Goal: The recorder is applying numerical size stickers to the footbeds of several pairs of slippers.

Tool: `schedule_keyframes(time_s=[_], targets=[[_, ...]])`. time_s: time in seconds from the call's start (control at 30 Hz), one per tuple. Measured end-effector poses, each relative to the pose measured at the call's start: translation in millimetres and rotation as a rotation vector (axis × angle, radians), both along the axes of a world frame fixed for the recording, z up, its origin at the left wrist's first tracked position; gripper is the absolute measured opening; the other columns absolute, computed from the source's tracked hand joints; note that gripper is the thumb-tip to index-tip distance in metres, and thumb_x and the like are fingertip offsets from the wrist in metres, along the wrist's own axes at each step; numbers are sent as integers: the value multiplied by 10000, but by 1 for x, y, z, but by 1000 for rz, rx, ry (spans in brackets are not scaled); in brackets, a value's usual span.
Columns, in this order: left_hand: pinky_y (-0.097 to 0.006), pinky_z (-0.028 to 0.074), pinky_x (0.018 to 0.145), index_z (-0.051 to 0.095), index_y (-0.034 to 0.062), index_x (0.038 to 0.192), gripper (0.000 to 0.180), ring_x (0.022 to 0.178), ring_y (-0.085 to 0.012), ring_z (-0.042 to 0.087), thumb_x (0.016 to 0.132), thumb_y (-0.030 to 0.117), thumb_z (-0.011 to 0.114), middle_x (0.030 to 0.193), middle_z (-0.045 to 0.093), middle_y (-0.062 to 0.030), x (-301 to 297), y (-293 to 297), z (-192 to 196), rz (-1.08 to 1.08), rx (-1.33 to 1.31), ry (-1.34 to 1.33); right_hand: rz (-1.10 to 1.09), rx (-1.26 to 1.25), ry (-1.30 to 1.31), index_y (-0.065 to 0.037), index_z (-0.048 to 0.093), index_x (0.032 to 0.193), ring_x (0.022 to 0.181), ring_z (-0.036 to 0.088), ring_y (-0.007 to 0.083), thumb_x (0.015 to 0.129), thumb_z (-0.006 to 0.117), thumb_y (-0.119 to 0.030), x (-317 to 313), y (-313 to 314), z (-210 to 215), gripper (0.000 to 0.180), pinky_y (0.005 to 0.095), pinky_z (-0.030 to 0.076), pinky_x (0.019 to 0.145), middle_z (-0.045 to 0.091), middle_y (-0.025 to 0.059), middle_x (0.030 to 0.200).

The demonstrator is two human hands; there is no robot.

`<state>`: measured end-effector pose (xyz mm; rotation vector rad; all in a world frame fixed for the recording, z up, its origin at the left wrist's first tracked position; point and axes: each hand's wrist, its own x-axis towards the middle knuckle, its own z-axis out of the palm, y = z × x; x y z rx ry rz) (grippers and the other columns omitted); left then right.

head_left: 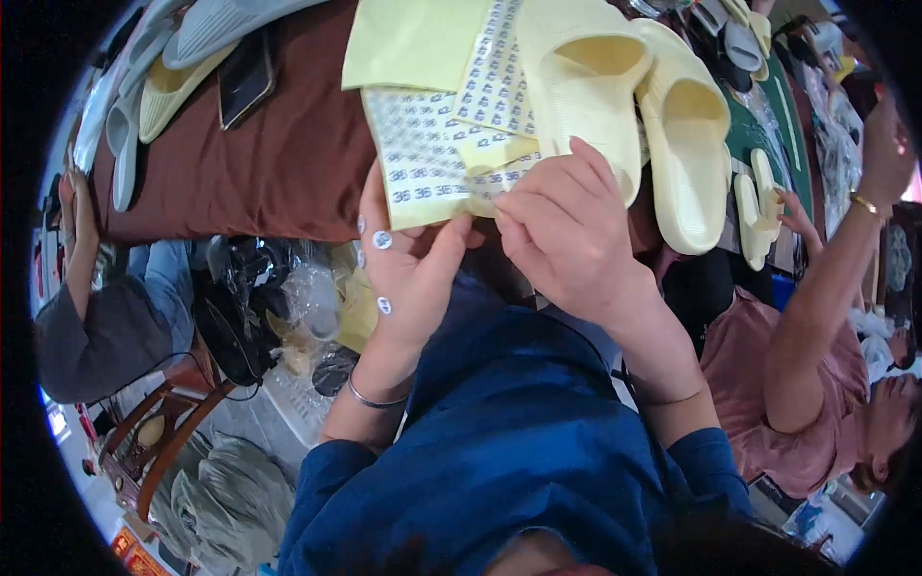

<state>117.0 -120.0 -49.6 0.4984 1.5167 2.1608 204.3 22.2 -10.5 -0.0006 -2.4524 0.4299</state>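
My left hand [411, 274] grips the lower edge of a pale yellow sticker sheet [427, 173], thumb in front and fingers behind. Rows of small printed stickers cover the sheet. Several small round white stickers [382, 240] cling to the fingers and side of that hand. At the sheet's lower right corner, my right hand [571, 235] is closed, its thumb and forefinger pinched together; what is between them is hidden. Further yellow sheets [413, 48] overlap the top of this one. Just beyond my right hand lies a pair of cream-yellow slippers [687, 144].
A brown cloth [211, 173] covers the work surface. On it at the left are a dark phone [247, 82] and grey and yellow slippers [125, 144]. One person [106, 326] is at the left; another in pink [778, 374] at the right holds small yellow slippers [756, 216].
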Motion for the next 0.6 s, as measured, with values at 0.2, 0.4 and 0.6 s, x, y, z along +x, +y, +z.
schedule_keyframes(time_s=[0.2,0.4,0.6], targets=[[-283,604,750,258,-22,1478,684,1037,-238,665,880,-107,580,1284,574,-183,-10,-21,-5,90,-160,66,-220,105,117,-76,664,852,818,604,263,741,718,-70,57,56,15,124,463,438,909,611,57,836],[-259,480,731,344,8,1468,578,743,-96,548,930,-51,547,863,595,-66,-40,-59,-16,223,-9,270,-473,243,-33,-58,668,886,827,602,281,766,698,-48,124,92,21,124,460,454,866,616,73,866],[-268,469,724,368,-63,1440,505,790,-114,543,967,7,531,900,600,-91,-68,-40,47,164,-42,683,-432,250,-4,-49,662,892,845,597,270,743,693,-60,132,103,5,153,436,466,857,608,72,870]])
